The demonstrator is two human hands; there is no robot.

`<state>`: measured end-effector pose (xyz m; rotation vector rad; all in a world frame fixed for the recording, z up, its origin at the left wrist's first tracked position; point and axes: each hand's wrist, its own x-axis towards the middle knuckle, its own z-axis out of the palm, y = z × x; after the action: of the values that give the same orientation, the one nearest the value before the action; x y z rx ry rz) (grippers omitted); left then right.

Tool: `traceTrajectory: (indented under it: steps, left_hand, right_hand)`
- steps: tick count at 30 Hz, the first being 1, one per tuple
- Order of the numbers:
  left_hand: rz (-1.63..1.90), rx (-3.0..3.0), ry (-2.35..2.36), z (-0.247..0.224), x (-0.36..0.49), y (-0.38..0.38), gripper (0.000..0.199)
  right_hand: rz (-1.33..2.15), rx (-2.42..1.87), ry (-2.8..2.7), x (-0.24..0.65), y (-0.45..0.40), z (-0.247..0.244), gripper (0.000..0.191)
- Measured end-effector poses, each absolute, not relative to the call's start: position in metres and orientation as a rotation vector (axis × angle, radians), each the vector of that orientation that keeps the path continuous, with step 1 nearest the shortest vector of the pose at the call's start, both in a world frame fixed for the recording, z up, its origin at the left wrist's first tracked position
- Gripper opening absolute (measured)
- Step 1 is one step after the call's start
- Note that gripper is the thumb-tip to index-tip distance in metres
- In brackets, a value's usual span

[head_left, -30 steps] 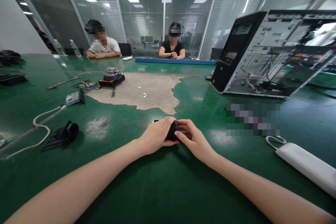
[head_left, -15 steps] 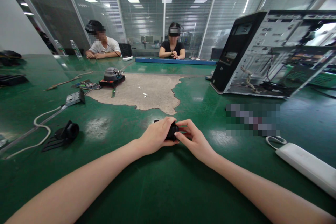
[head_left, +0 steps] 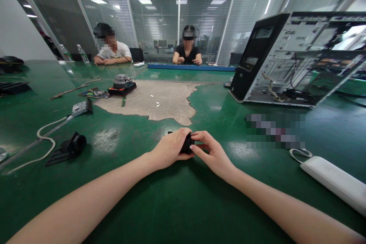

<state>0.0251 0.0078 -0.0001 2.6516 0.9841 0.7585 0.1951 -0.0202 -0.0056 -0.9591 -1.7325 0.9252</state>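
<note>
A small black part (head_left: 187, 145), its kind not clear, is held low over the green table in the middle of the view. My left hand (head_left: 171, 146) is closed around it from the left and covers most of it. From the right, the thumb and fingers of my right hand (head_left: 208, 146) pinch its right end. To the left on the table lies another black part (head_left: 70, 146), with a round tubular end and a slatted base.
A computer case (head_left: 265, 57) with its side off stands at the right. A white power strip (head_left: 334, 181) lies near the right edge. A heatsink fan (head_left: 122, 81) and a metal piece with a cable (head_left: 81, 107) lie left. Two people sit across the green table (head_left: 177, 206).
My hands and the black part have hardly moved. The person opposite in black has parted their hands, which were together before.
</note>
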Motion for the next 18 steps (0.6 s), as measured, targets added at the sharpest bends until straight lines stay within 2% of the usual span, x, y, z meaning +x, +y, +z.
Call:
traceTrajectory:
  steps: [6, 18]
  left_hand:
    - [0.75, 2.64, 0.993, 0.0005, 0.0248, 0.0079, 0.055]
    - [0.732, 2.651, 0.994, 0.001, 0.0255, 0.0076, 0.055]
  right_hand:
    - [0.98, -1.07, -1.731, 0.1944, -0.0203, -0.0048, 0.026]
    - [0.968, -0.992, -1.721, 0.1947, -0.0204, -0.0049, 0.016]
